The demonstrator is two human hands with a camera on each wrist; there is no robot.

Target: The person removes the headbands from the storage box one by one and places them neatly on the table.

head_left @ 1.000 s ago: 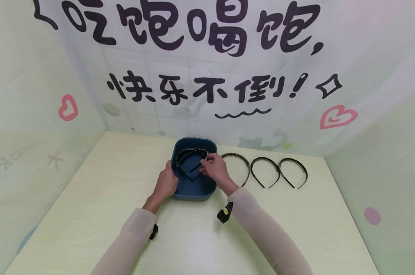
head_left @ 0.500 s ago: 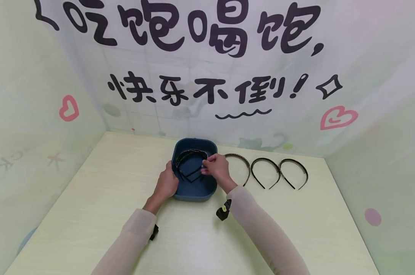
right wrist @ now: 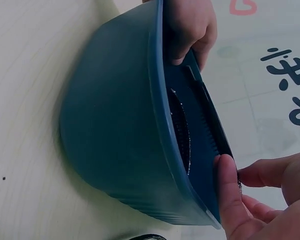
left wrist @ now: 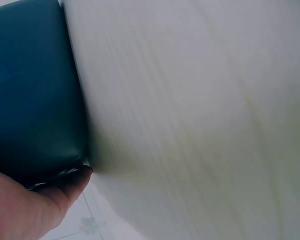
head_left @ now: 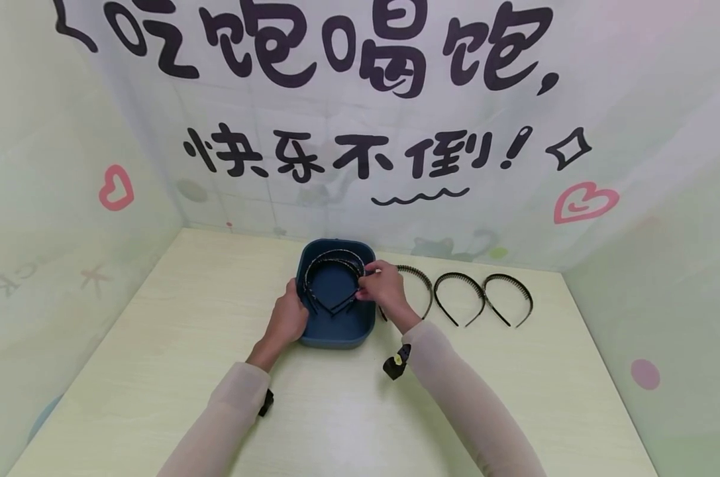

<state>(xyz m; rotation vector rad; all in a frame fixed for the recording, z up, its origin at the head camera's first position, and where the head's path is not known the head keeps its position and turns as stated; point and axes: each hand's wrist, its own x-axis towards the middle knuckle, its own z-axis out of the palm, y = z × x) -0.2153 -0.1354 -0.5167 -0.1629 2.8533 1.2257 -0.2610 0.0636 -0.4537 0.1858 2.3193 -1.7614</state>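
Observation:
A dark blue plastic bin point(head_left: 336, 329) stands on the table and has black headbands point(head_left: 308, 278) in it. My left hand point(head_left: 288, 315) grips the bin's left wall, with the thumb over the rim in the right wrist view. In the left wrist view, fingers of that hand point(left wrist: 35, 207) lie against the bin's outside point(left wrist: 35, 95). At the right rim, my right hand point(head_left: 385, 288) pinches a black headband between thumb and fingers. The right wrist view shows this headband point(right wrist: 215, 122) stretching across the bin's opening, above another glittery headband point(right wrist: 182, 130) inside.
Right of the bin lie three toothed headbands in a row: one point(head_left: 419, 273) partly behind my right hand, a middle one point(head_left: 458, 277) and a far-right one point(head_left: 529, 301). A printed cloth point(head_left: 360, 218) hangs behind the pale wooden table point(head_left: 336, 411).
My right hand has shifted slightly right. The headband it pinches has turned, its arch now higher toward the bin's back. My left hand stays on the bin.

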